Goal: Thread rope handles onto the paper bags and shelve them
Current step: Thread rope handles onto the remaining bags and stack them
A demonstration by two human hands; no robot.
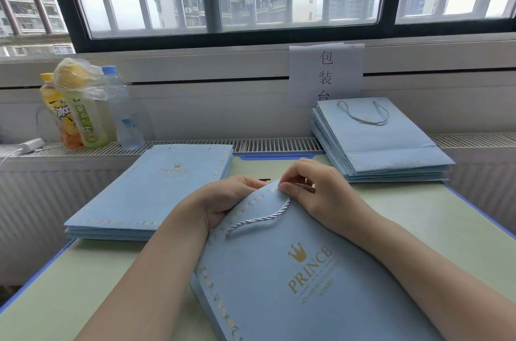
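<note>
While pinched, rope handle [258, 219] below right hand [312, 192].

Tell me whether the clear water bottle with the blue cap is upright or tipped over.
Upright. The clear plastic water bottle stands on its base on the slatted white radiator grille, blue cap on top.

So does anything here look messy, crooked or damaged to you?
Nothing looks damaged or spilled. The bag being threaded lies tilted across the table, bowed at its top edge where the left hand and right hand hold it and the rope handle. The right stack is slightly fanned; the left stack sits neater.
</note>
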